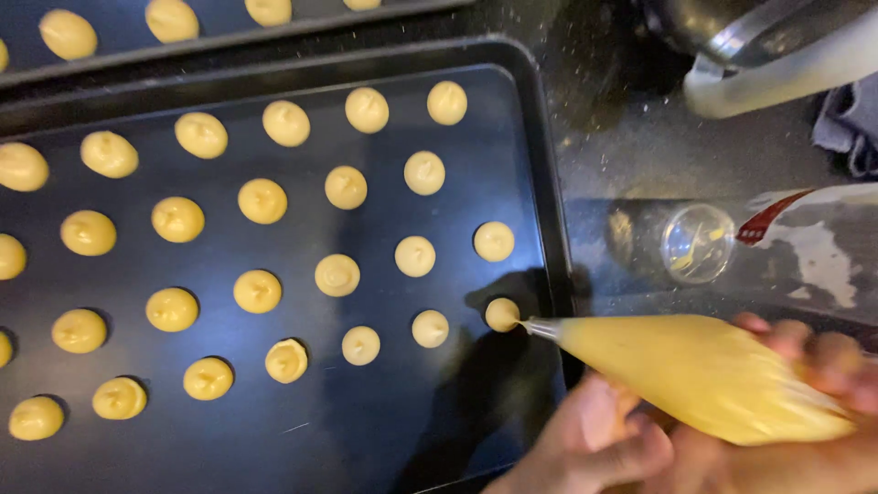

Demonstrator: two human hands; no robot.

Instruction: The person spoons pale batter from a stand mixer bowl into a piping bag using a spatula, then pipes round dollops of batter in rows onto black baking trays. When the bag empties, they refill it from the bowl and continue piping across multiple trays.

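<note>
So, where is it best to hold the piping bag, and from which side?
Grip the piping bag at its wide rear end, coming from the right, as the right hand does. It tapers to a thin nozzle at the left, so the left hand supports it from below.

White plastic package point(814, 242), red-striped, right of tray point(549, 183).

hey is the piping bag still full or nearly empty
Mostly full. The piping bag bulges with yellow batter from its tip to where the right hand grips it, while the left hand supports it underneath.
</note>
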